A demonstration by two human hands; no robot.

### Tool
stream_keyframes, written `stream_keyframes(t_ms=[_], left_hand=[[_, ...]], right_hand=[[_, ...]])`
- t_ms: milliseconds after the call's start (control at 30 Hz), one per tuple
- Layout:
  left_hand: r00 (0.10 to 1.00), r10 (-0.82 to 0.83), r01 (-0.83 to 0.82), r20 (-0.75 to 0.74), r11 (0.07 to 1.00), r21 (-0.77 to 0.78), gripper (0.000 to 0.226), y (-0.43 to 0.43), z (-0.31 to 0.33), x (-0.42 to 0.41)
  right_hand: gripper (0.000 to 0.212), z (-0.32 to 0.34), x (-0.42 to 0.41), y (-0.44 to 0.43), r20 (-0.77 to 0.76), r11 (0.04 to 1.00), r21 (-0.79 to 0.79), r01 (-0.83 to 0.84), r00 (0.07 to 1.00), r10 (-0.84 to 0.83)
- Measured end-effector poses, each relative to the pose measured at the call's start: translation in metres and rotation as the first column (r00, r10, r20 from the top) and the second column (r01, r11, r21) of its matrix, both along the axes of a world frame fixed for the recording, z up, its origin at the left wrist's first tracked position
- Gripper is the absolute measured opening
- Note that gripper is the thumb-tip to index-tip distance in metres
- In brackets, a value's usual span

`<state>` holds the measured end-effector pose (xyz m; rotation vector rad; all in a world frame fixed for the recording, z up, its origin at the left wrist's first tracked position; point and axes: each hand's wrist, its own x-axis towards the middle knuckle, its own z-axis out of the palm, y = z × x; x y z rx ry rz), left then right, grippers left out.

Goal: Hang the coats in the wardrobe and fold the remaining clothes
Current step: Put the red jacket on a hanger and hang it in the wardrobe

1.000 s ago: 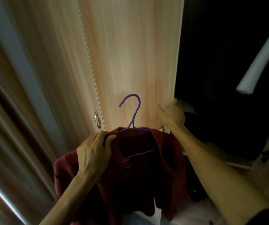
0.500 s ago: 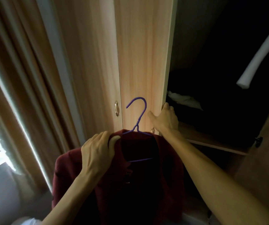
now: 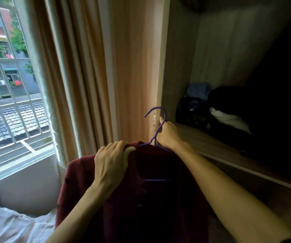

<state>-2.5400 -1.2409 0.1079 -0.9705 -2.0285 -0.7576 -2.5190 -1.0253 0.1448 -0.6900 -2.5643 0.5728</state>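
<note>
Swung wide, wardrobe door (image 3: 139, 67) now reveals window (image 3: 13, 76), curtain (image 3: 74, 76).

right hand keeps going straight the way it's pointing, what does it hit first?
The right hand is already on the edge of the wardrobe door, so the door itself. Depth is unclear; just right of that edge lies the open wardrobe interior.

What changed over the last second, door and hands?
The wardrobe door has swung further open, pulled by the right hand on its edge; the shelf with dark clothes now shows. The view has turned left, bringing in the window and curtain. Unchanged: the left hand grips the red coat at the shoulder, on the purple hanger.
</note>
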Motion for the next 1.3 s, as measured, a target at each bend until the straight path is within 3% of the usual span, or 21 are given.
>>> stream_keyframes(t_ms=[100, 400, 600, 833, 1067, 1200, 1300], left_hand=[[1.0, -0.007, 0.007, 0.001, 1.0, 0.024, 0.039, -0.006, 0.002, -0.004], [0.998, 0.061, -0.059, -0.03, 0.996, 0.064, 0.037, -0.019, 0.004, -0.012], [0.987, 0.16, -0.161, 0.011, 0.983, 0.093, 0.051, -0.032, -0.002, -0.027], [0.966, 0.257, -0.255, -0.011, 0.963, 0.084, 0.052, -0.029, 0.008, -0.048], [0.962, 0.272, -0.273, 0.022, 0.961, 0.038, 0.041, -0.021, 0.013, -0.051], [0.976, 0.217, -0.217, 0.004, 0.976, 0.01, 0.051, -0.015, 0.012, -0.047], [0.981, 0.195, -0.194, -0.013, 0.981, 0.012, 0.038, -0.01, 0.015, -0.045]], right_hand=[[0.055, 0.009, -0.006, -0.007, 0.015, 0.997, -0.009, -0.073, 0.997, 0.073], [0.057, 0.02, -0.034, -0.019, 0.092, 0.974, -0.07, -0.216, 0.971, 0.222], [0.06, 0.018, -0.079, -0.036, 0.117, 0.939, -0.127, -0.318, 0.936, 0.333], [0.057, 0.022, -0.119, -0.032, 0.064, 0.903, -0.067, -0.424, 0.902, 0.428], [0.047, 0.021, -0.114, -0.016, -0.034, 0.889, 0.057, -0.454, 0.889, 0.456], [0.048, 0.023, -0.091, -0.009, -0.041, 0.902, 0.075, -0.426, 0.902, 0.43], [0.042, 0.021, -0.071, 0.004, -0.094, 0.928, 0.083, -0.364, 0.924, 0.371]])
